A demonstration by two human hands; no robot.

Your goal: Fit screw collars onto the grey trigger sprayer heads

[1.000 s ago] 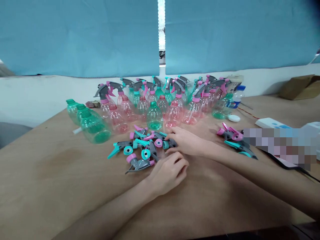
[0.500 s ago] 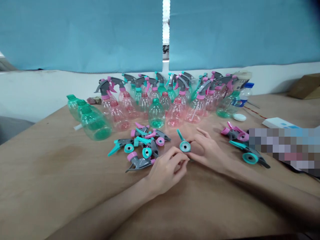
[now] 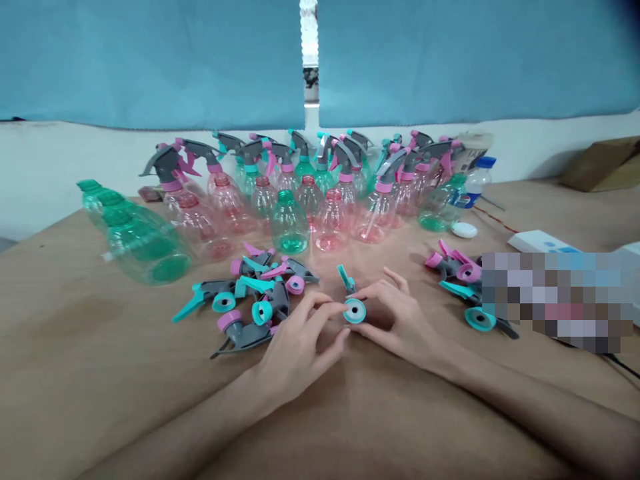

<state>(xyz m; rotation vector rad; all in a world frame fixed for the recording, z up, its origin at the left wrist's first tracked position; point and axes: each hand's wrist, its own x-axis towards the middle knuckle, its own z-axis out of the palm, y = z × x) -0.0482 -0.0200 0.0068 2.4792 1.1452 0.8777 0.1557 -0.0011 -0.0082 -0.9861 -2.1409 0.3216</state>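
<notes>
A grey trigger spray head with a turquoise collar [image 3: 355,311] and turquoise trigger is between my hands, its collar opening turned toward me. My right hand [image 3: 403,320] grips it from the right, thumb below and fingers behind the collar. From the left, my left hand [image 3: 305,340] closes on the collar rim with index fingertip and thumb. Left of my left hand lies a pile of loose spray heads [image 3: 265,310] with pink or turquoise collars. More loose spray heads [image 3: 479,319] lie to the right of my right hand.
Pink and green clear bottles [image 3: 291,223] crowd the back of the table, many fitted with spray heads. Several green bottles [image 3: 145,247] without heads stand at left. A blue-capped bottle [image 3: 479,180], a white oval object [image 3: 464,230], a white box [image 3: 543,241] and a cardboard box [image 3: 605,163] are at right.
My left thumb and index finger have spread around the collar. The spray head has tilted, its trigger now showing behind the collar. The whole view has shifted, with the table's things further left.
</notes>
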